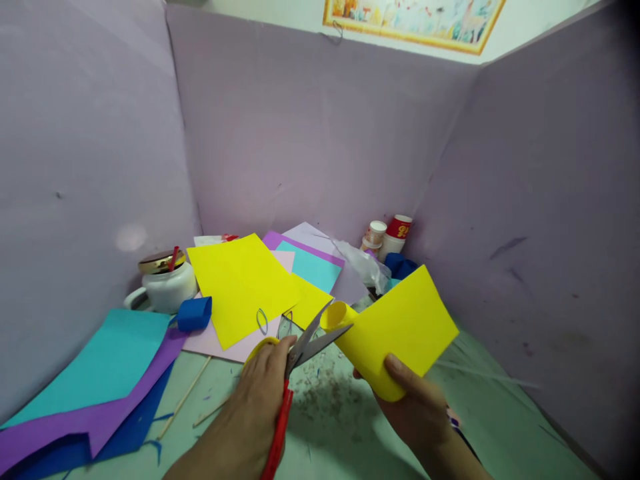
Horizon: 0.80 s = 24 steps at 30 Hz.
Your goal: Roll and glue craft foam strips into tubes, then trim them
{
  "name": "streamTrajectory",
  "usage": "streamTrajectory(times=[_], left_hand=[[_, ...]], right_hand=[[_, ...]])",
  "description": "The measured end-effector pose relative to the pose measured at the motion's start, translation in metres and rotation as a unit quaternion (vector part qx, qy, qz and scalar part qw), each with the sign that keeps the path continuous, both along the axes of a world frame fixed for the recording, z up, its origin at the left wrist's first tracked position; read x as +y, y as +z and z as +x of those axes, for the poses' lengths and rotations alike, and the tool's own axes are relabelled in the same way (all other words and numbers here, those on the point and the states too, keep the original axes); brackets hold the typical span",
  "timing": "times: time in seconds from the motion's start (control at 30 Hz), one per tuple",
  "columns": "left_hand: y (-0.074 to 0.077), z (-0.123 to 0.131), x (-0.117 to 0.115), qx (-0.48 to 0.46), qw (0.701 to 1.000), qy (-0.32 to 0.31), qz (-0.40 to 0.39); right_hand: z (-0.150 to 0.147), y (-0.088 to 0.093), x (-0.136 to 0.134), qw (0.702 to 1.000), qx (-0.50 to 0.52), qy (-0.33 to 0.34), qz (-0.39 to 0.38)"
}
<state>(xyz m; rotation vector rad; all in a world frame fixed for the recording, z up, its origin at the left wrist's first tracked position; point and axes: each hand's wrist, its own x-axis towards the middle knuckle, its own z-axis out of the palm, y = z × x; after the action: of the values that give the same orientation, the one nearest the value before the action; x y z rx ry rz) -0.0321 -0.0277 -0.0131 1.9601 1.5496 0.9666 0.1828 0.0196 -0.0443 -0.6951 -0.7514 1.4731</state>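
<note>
My left hand [263, 380] is closed around a pair of scissors [313, 347] with red and yellow handles. The blades are apart and point up to the right, their tips at the curled left end of a yellow sheet [400, 327]. That sheet, of thin craft foam or card, is gripped at its lower edge by my right hand [420, 410], thumb on the front face; most of the other fingers are hidden behind it. The sheet is tilted above the green tabletop [345, 427]. A larger yellow sheet [240, 287] lies behind my left hand, with a thin loop [262, 321] on it.
On the left lie turquoise [100, 373], purple and blue sheets, a rolled blue strip [195, 314] and thin sticks [185, 397]. A lidded white mug [170, 287] stands behind them. Paper cups [395, 237] and a plastic bag [367, 267] are at the back right. Pale panels [320, 127] enclose the table.
</note>
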Motion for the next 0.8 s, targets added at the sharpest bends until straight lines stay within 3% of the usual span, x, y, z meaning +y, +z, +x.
streamTrajectory(times=[0.2,0.33,0.47,0.8], left_hand=[[-0.009,0.005,0.005,-0.004,1.000,0.009,0.023],[-0.015,0.006,0.008,0.043,0.998,0.039,0.012],[-0.013,0.006,0.009,0.134,0.990,0.030,-0.010],[-0.009,0.006,0.008,0.198,0.980,0.016,-0.035]], right_hand=[[0.000,-0.001,0.000,1.000,-0.022,0.010,0.010],[-0.001,0.002,0.000,0.999,-0.025,0.017,0.012],[-0.001,0.002,0.001,1.000,-0.021,0.014,0.007],[0.001,0.002,0.001,1.000,0.010,0.001,-0.009]])
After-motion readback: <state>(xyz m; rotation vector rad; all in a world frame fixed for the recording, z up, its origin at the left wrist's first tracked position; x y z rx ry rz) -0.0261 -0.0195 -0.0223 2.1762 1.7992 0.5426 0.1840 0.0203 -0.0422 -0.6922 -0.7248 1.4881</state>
